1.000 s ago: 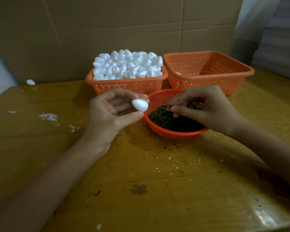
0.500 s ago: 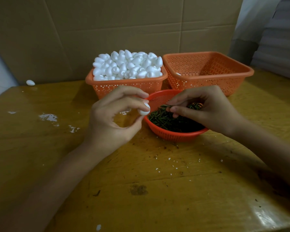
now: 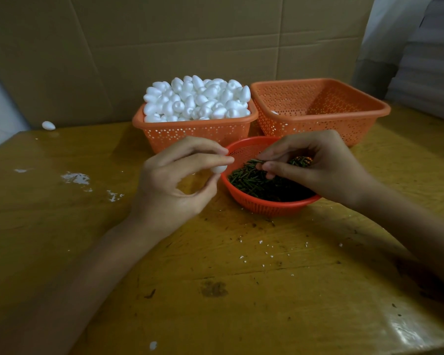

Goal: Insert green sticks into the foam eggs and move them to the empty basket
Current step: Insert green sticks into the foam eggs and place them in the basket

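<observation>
Head view: the foam egg (image 3: 218,169) is pinched between the thumb and fingertips of the left grip (image 3: 174,185). It is held clear of the surface (image 3: 215,278), just beside the left rim of the round red basket (image 3: 267,210). A second ago that grip lay palm up with the egg fully on show. It has since rolled over, so the fingers cover most of the egg and only its lower end peeks out. I read that turn as lining the egg up to take a stick.

The right grip (image 3: 318,167) has stayed over the heap of green sticks (image 3: 249,181) in the red basket. Its thumb and forefinger now appear to pinch a single stick pointing toward the egg. The stick is thin and dark, so I cannot be sure it is lifted free. The two grips are near but apart, so the insertion is not yet done.

Behind them, the left orange basket (image 3: 198,135) is heaped with plain eggs (image 3: 198,98). The right orange basket (image 3: 356,119), the destination, holds what looks like one white piece low against its left wall. A stray egg (image 3: 48,125) lies far left by the cardboard (image 3: 190,34), and white crumbs (image 3: 75,178) speckle the wood.
</observation>
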